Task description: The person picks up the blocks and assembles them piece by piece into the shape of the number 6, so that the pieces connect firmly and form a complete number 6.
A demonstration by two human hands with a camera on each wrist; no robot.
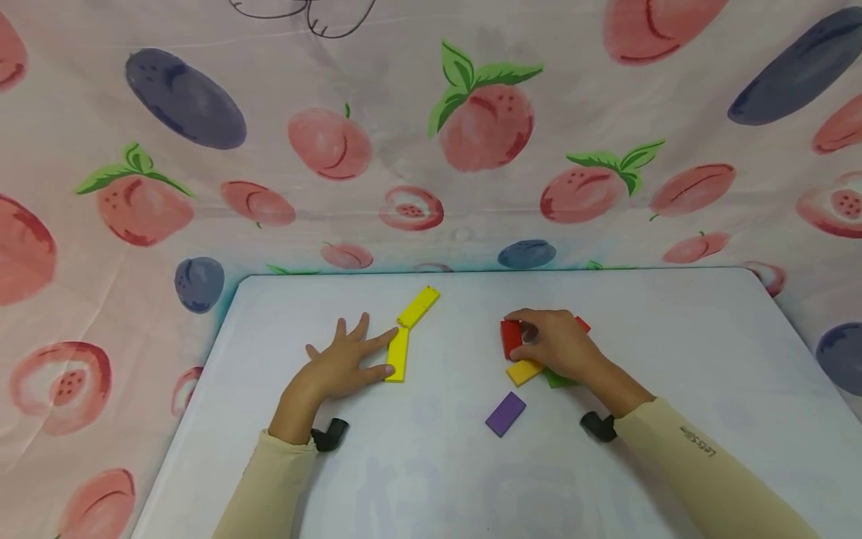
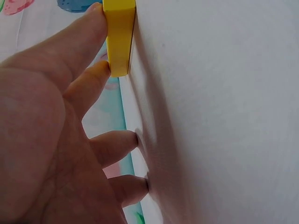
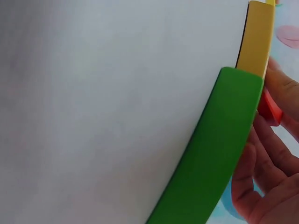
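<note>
My left hand (image 1: 342,365) is spread over the table, its thumb and index finger touching the top and side of a yellow block (image 1: 398,358); the other fingertips rest on the white surface in the left wrist view. A second yellow block (image 1: 419,307) meets its far end at an angle. Between thumb and fingers, my right hand (image 1: 559,344) pinches a red block (image 1: 510,340). Just below that hand lie an orange-yellow block (image 1: 524,372) and a green block (image 3: 212,140), partly covered in the head view. Another red block (image 1: 583,324) peeks out behind the hand.
A purple block (image 1: 506,414) lies nearer me on the white table (image 1: 431,464). A fruit-print cloth (image 1: 404,150) hangs behind the table and at its left. Black wrist mounts (image 1: 330,434) show at both wrists.
</note>
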